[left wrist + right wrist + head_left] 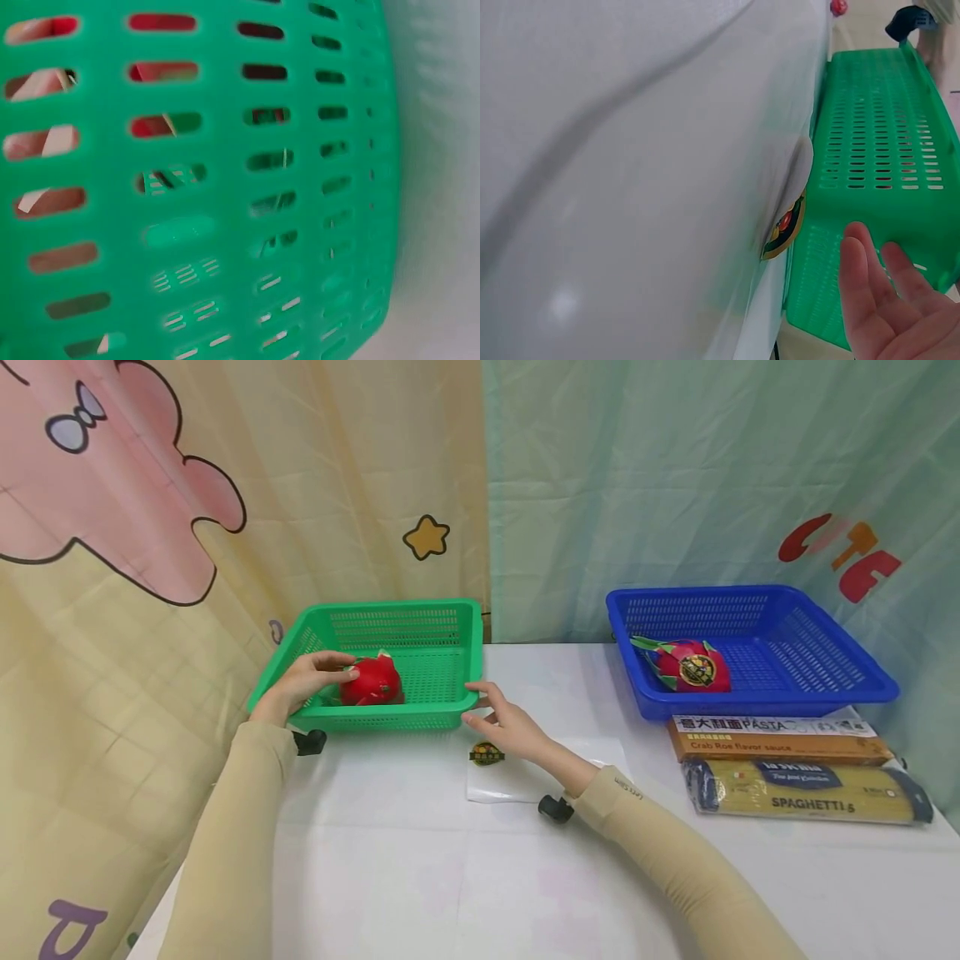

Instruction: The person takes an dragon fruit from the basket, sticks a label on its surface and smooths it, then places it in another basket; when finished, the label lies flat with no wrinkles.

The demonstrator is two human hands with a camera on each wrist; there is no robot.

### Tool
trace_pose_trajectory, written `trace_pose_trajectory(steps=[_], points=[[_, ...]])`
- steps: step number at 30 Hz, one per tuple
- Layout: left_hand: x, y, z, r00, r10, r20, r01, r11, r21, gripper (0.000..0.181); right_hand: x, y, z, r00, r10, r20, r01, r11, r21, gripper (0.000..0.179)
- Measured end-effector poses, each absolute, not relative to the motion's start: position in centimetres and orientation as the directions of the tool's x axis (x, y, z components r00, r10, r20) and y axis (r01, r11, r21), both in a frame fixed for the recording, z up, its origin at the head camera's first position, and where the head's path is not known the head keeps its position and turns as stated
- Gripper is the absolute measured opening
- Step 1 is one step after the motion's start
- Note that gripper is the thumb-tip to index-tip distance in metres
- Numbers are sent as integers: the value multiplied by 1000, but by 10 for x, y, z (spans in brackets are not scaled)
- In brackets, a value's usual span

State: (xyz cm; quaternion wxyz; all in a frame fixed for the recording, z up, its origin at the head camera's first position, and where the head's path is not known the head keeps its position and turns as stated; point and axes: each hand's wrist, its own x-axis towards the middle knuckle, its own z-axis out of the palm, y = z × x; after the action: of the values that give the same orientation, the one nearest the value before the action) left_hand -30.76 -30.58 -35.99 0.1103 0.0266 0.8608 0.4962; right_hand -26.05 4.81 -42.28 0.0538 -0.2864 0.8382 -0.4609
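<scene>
**One side doing the work, other side steadying (I think)**

So the left hand [311, 675] is reaching into a shallow green slotted plastic basket [397, 716], left of centre in the frame. Its thumb and fingers are bent onto the left side of a round red fruit with leafy tips [375, 682], dragon fruit by the look of it, which sits in the left half of that basket. Looks like a light clamp to me, though I can't tell how firm.

The right hand [506, 722] is at the basket's near right corner, fingers apart and fairly straight, seemingly just touching it. Under that hand lies a clear plastic bag with a gold-and-black logo [525, 787] on the white-covered desk [375, 868].

My read: the step in hand is handling the fruit inside the basket. Next move wants either a fuller grip before lifting or a clean release, with the basket kept from sliding.

View differences: the left wrist cam is nearly all green wall, with bits of red and skin through the slots, so no help on the grip. The right wrist cam shows the spread fingers way better, but no clear fruit. Only the head view gets the blue plastic basket [772, 698] at right, holding a pinkish-red stickered fruit [692, 667].
</scene>
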Motion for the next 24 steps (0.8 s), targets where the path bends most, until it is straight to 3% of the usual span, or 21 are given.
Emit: trace_pose_trajectory(steps=[16,24], points=[[-306,-308,-363,-973,165,-163,-40,572,819,61,-255,46,-421,-834,-538,125,-388,408,-827,60],[-305,-305,-359,-975,165,-152,-28,585,810,50,-254,45,-420,-833,-538,126,-387,404,-829,61]])
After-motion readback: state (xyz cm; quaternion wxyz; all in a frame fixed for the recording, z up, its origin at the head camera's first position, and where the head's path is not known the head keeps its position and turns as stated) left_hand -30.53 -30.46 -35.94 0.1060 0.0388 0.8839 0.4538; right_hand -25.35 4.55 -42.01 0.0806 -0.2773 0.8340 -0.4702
